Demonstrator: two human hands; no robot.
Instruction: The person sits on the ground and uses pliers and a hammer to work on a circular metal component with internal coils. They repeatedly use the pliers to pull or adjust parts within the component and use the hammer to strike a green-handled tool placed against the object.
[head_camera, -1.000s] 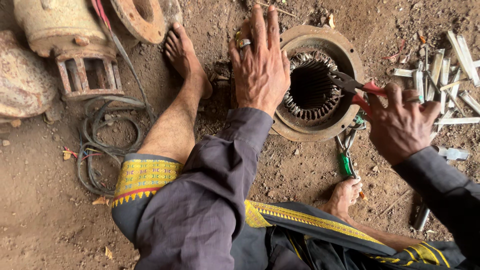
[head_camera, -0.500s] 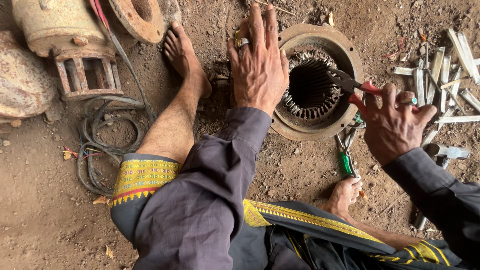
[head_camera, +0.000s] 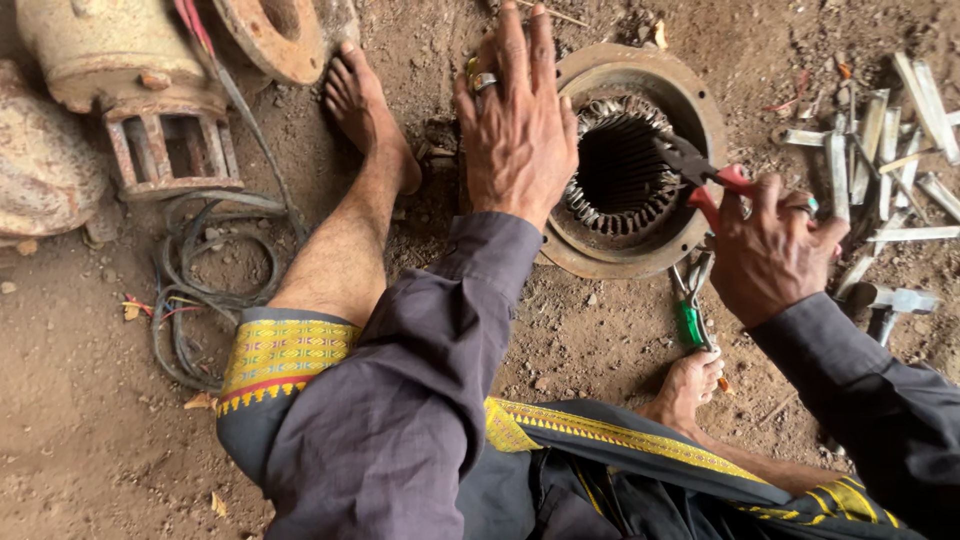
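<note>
A rusty round motor stator (head_camera: 640, 250) lies on bare dirt ground (head_camera: 80, 440) at 1 o'clock. The left hand (head_camera: 515, 125) rests flat on its rim, fingers spread. The right hand (head_camera: 770, 255) grips red-handled pliers (head_camera: 700, 170) reaching into the windings. Metal strips (head_camera: 880, 150) lie scattered at 3 o'clock.

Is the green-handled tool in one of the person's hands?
No, the green-handled tool lies on the dirt by the round motor shell, while the right hand grips red-handled pliers.

A: Floor type?
B: Bare dirt ground (head_camera: 90, 440).
A: Items on it?
B: Stator (head_camera: 690, 90) at centre; green pliers (head_camera: 690, 318) just beside; metal strips (head_camera: 880, 160) at right; hammer (head_camera: 895, 300); cable coil (head_camera: 200, 280); rusty pump (head_camera: 120, 70) at left.
</note>
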